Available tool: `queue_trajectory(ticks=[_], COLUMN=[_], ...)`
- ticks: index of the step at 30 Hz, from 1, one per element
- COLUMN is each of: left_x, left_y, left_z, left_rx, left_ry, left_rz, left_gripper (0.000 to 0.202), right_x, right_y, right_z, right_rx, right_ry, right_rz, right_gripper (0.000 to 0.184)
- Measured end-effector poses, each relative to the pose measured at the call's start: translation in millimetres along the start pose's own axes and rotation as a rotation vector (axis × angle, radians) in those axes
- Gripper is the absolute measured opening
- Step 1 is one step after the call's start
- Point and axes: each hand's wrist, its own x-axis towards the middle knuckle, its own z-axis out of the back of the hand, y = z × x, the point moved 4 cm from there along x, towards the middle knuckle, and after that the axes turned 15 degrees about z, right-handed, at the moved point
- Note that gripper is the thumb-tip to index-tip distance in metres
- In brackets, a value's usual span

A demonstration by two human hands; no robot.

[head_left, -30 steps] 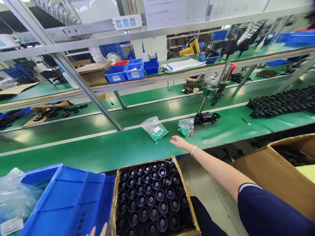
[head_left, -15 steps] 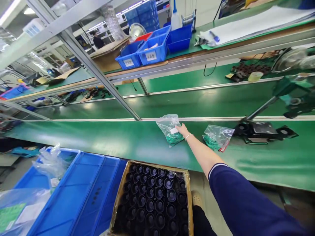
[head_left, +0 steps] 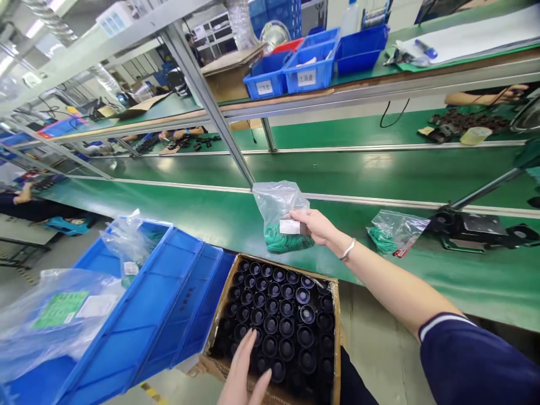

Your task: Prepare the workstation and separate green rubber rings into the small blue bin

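Judged a picking-up step: gripping the clear bag (head_left: 276, 215) in the right hand (head_left: 317, 226), over the green bench (head_left: 202, 211), hard to see if touching; holding the left hand (head_left: 241, 372) spread above the carton (head_left: 336, 315). Calling next for steady pinch.

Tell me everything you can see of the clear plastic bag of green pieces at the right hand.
The clear plastic bag looks thin, crinkled and see-through. A mass of thin green ring-like pieces fills its bottom, while the upper part looks loose and slack. A white rectangular label shows on its front. The person's bare right hand grips its side by the label. It is roughly upright, over the green bench; whether it touches that surface is unclear.
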Motion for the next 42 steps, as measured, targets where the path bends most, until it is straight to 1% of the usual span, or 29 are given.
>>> queue_trajectory(ticks=[2, 3, 5, 6, 8, 10, 13, 16, 19, 21, 23, 25, 28, 30, 33, 35, 38, 40, 42], left_x=[22, 35, 61, 71, 84, 87, 82, 73, 64, 59, 55, 51, 47, 44, 42, 42, 45, 47, 51], left_y=[-13, -21, -36, -41, -46, -43, -28, -10, 6, 14, 20, 25, 32, 35, 40, 43, 47, 49, 51], left_z=[21.8, 33.3, 56.9, 66.0, 80.7, 93.6, 113.9, 133.1, 149.2, 158.4, 166.7, 174.2, 183.9, 189.0, 194.5, 198.0, 205.6, 211.0, 215.3], left_rx=[-0.184, -0.281, -0.495, -0.584, -0.739, -0.878, -1.015, -1.082, -1.149, -1.176, -1.189, -1.199, -1.235, -1.276, -1.329, -1.349, -1.368, -1.375, -1.377], left_ry=[0.091, 0.140, 0.186, 0.233, 0.328, 0.396, 0.405, 0.396, 0.401, 0.400, 0.396, 0.386, 0.369, 0.363, 0.370, 0.368, 0.340, 0.320, 0.302], left_rz=[0.033, 0.019, -0.049, -0.082, -0.141, -0.156, -0.095, -0.041, -0.024, -0.025, -0.029, -0.038, -0.047, -0.043, -0.021, -0.004, -0.007, -0.003, 0.033], left_gripper=[0.067, 0.074, 0.088, 0.096, 0.106, 0.101, 0.086, 0.080, 0.076, 0.075, 0.074, 0.073, 0.067, 0.062, 0.061, 0.064, 0.062, 0.055, 0.048], right_x=[-31, -47, -79, -94, -119, -136, -147, -148, -148, -150, -153, -157, -165, -169, -170, -167, -161, -156, -150], right_y=[18, 24, 32, 34, 37, 39, 44, 48, 49, 47, 44, 42, 37, 31, 19, 12, 7, 4, 1], right_z=[-41, -60, -98, -115, -148, -175, -205, -224, -237, -244, -252, -261, -275, -283, -292, -299, -310, -316, -319], right_rx=[0.138, 0.183, 0.219, 0.230, 0.245, 0.238, 0.157, 0.028, -0.010, -0.005, -0.007, -0.019, -0.037, -0.062, -0.127, -0.162, -0.162, -0.153, -0.158], right_ry=[0.030, 0.039, 0.049, 0.049, 0.032, 0.004, -0.004, 0.024, 0.037, 0.036, 0.070, 0.180, 0.397, 0.478, 0.479, 0.465, 0.457, 0.440, 0.418], right_rz=[-0.048, -0.071, -0.113, -0.134, -0.167, -0.174, -0.147, -0.064, 0.030, 0.053, 0.037, 0.020, 0.007, -0.024, -0.082, -0.088, -0.028, 0.009, 0.030], right_gripper=[0.035, 0.032, 0.027, 0.025, 0.022, 0.020, 0.022, 0.026, 0.027, 0.029, 0.035, 0.040, 0.045, 0.046, 0.044, 0.043, 0.043, 0.042, 0.042])
